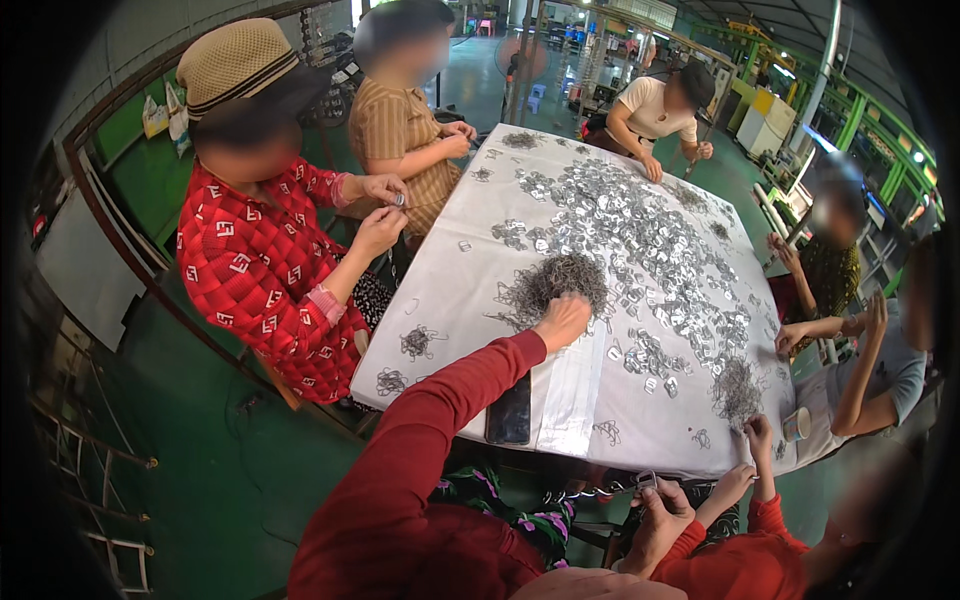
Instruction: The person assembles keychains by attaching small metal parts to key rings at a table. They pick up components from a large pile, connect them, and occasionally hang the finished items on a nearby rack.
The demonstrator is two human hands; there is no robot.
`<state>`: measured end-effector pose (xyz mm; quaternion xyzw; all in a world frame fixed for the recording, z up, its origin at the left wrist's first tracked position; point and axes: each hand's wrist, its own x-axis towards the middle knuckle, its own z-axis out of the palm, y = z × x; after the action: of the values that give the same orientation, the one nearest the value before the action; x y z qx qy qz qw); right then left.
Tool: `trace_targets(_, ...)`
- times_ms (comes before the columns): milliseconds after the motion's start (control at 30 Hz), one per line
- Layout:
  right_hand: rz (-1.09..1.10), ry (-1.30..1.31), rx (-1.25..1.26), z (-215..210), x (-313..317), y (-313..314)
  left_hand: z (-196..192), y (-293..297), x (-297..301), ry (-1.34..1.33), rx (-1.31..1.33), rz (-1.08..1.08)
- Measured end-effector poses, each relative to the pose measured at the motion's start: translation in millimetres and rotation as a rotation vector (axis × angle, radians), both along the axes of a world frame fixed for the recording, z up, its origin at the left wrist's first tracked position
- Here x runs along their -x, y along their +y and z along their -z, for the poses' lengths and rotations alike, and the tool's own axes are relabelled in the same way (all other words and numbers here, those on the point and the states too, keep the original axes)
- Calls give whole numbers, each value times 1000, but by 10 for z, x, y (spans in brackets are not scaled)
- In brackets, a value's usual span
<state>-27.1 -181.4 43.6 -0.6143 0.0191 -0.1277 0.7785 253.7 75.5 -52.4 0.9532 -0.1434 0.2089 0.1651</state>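
My left hand point(566, 318), in a dark red sleeve, reaches onto a tangled heap of thin bent wire pieces point(552, 284) on the table. Its fingers are curled down against the wires, and what they pinch is hidden. Low in the view, past the table's near edge, my right hand point(664, 520) holds a small metal buckle point(647, 481) between thumb and fingers. Beyond the wire heap spreads a broad scatter of flat silvery metal buckles point(640, 225). A smaller group of buckles point(648, 358) lies to the right of my left hand.
A white-covered table point(440, 290) carries several small wire clumps point(417, 342). A dark phone point(510, 412) lies by a clear tape strip point(570, 400). A paper cup point(797, 425) stands near the right edge. Several people sit around; a neighbour's hand point(760, 440) is close on my right.
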Motion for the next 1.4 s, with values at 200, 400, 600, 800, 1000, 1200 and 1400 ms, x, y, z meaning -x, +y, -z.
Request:
trace_targets(200, 13, -42, 7, -46, 41, 66, -97, -39, 153, 266, 324, 195)
trace_targets(400, 25, 41, 147, -194, 5, 142, 317, -407, 635, 656, 869, 362)
trace_targets(600, 7, 86, 112, -26, 144, 203, -452, -402, 1501, 996, 1294, 544)
trace_targets(800, 41, 141, 62, 173, 256, 70, -783, -658, 1971, 1165, 1183, 727)
trace_targets(1000, 40, 175, -23, 356, 360, 98, -632, -831, 2348, 932, 1141, 831)
trace_targets(1200, 53, 163, 2, 434, 327, 101, -517, -908, 2435, 494, 875, 755)
trace_targets(1400, 51, 175, -70, 551, 271, 85, -477, -916, 2445, 379, 779, 774)
